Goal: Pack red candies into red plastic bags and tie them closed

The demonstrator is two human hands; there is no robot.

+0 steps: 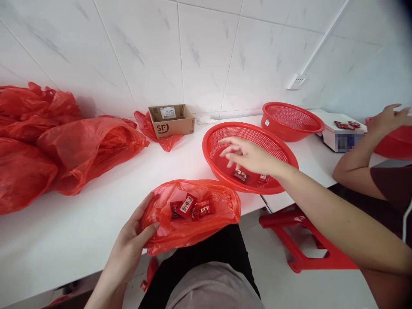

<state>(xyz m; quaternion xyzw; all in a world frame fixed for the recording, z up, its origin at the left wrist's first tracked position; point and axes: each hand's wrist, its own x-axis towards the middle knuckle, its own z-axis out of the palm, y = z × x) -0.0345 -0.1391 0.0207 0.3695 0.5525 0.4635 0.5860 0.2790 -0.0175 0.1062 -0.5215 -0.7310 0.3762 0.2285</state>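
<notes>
My left hand (137, 236) grips the left rim of a red plastic bag (174, 238), thumb inside and fingers outside. The bag's mouth gapes upward at the table's front edge. Several small red wrapped packets (187, 205) lie inside it. Over a large red perforated basket (210, 150) hovers my right hand (241, 154), fingers apart and bent, holding nothing that I can see. In the basket, a dark red packet (241, 176) and a paler one (263, 177) rest below that hand.
Crumpled red bags (93, 150) cover the table's left side. A cardboard box (175, 128) stands by the wall. Back right are another red basket (291, 122) and a scale (346, 139) bearing packets. A co-worker's arm (363, 146) is at far right; a red stool (309, 257) stands below.
</notes>
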